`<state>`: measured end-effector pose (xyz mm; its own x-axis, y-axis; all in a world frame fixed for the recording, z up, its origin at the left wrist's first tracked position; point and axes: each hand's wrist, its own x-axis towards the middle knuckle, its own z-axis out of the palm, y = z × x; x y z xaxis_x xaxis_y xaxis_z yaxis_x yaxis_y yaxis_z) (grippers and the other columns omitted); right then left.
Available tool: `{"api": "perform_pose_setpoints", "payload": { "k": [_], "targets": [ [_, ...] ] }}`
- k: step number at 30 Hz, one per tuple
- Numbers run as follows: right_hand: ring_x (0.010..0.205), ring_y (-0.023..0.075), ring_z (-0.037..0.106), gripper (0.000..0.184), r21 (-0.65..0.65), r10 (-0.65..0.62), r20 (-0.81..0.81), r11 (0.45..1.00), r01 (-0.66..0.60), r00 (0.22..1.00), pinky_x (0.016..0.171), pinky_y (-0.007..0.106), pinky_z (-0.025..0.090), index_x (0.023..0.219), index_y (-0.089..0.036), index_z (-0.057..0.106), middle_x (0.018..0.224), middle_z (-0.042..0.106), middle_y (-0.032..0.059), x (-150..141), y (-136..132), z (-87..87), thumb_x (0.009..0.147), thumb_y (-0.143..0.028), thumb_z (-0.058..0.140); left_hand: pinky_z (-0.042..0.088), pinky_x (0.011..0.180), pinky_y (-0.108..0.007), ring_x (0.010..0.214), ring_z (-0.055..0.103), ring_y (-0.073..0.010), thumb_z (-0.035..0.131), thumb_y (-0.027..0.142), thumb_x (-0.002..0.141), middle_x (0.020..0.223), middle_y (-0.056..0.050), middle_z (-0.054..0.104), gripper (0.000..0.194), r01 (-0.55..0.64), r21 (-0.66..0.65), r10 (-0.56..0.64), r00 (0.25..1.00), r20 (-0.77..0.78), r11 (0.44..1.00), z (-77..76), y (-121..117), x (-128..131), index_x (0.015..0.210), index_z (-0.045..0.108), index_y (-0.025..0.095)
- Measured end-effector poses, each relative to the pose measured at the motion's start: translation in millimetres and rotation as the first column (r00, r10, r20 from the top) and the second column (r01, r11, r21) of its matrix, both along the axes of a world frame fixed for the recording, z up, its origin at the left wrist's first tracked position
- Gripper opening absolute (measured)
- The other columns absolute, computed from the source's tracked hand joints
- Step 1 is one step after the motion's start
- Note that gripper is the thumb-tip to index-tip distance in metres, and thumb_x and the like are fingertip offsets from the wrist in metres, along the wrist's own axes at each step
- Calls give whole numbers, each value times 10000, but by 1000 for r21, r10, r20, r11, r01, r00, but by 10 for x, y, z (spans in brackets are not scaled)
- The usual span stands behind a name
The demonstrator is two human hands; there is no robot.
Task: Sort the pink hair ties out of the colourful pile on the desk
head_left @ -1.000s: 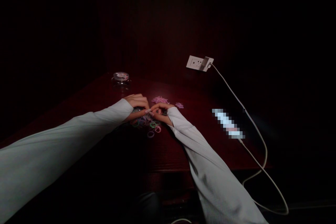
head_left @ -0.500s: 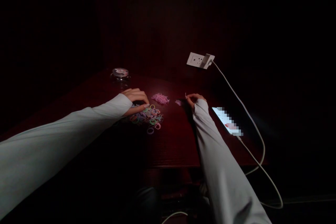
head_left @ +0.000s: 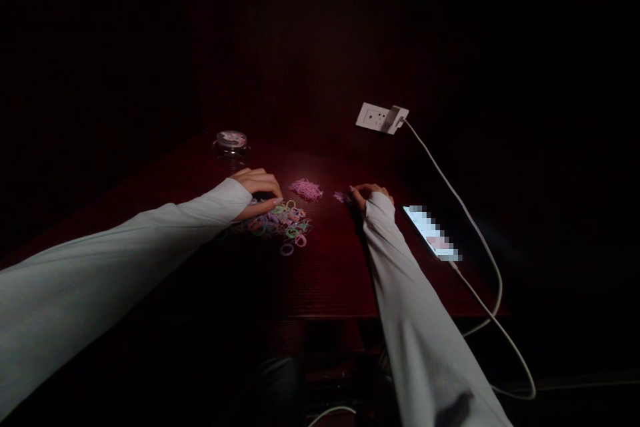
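My left hand [head_left: 257, 188] rests at the back left of a pile of coloured hair ties [head_left: 280, 219], its thumb apart from the bent fingers. Pastel rings in green, pink, purple and yellow make up that pile. Just beyond lies a heap of thin pink bands [head_left: 306, 189]. On the right, my right hand [head_left: 367, 193] is low over the table beside a small cluster of purple-pink bands [head_left: 340, 197]. Its thumb and fingers are pinched together; what lies between them is too small to make out.
A clear jar with a printed lid [head_left: 232, 140] stands at the back left of the dark red table [head_left: 325, 280]. Right of my right arm lies a lit phone [head_left: 430, 232]. Its white cable [head_left: 473, 213] loops up to a charger in the wall socket [head_left: 373, 117].
My right hand has come down and slightly left toward the small purple-pink cluster; the little pale piece that stuck up from its fingertips no longer shows. My left hand is nearly still.
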<state>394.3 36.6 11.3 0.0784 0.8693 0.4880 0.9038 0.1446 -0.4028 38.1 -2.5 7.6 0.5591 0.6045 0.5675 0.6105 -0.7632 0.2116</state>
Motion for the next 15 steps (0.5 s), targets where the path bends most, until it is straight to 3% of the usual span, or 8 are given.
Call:
{"api": "perform_pose_setpoints", "payload": {
  "k": [3,5,7,9,11,15],
  "targets": [
    [962,283,651,314,93,127,-152,989,-114,980,923,435,485,878,-249,789,961,768,118,-170,49,0,997,-496,636,420,902,-363,991,673,-221,530,444,1073,1026,-39,802,330,-15,22,16,999,-31,1000,104,-106,-15,975,767,237],
    [877,249,648,328,85,314,-238,950,-302,919,829,382,501,871,-256,760,897,746,84,-373,26,-24,989,-529,622,419,916,-361,1011,676,-221,519,400,1088,1056,-43,807,309,-20,39,22,999,-40,999,170,-175,-26,1000,762,230],
    [752,205,604,362,-9,503,-325,845,-534,801,715,333,475,868,-246,741,821,717,46,-599,-58,-54,957,-585,653,417,898,-357,979,680,-215,512,369,1093,1028,-46,810,311,-14,69,18,999,-51,998,221,-220,-34,968,753,219],
    [666,161,531,369,-102,601,-371,731,-675,708,658,296,432,896,-236,739,744,663,-2,-786,-182,-64,910,-604,718,415,868,-353,919,678,-203,509,352,1094,964,-42,807,332,-2,103,9,998,-62,995,257,-238,-38,898,738,214],
    [622,130,469,345,-164,643,-387,658,-735,661,630,270,386,961,-232,745,700,603,-40,-891,-302,-44,899,-571,746,415,848,-350,869,671,-190,509,342,1092,899,-30,798,353,13,130,-3,997,-78,991,282,-241,-40,837,719,217],
    [595,105,420,285,-190,655,-347,652,-734,671,619,263,335,969,-223,741,692,548,-65,-900,-403,21,885,-493,775,411,844,-350,841,656,-177,489,344,1093,835,-8,779,376,46,141,-26,990,-139,989,296,-247,-34,805,703,229]
  ]
}}
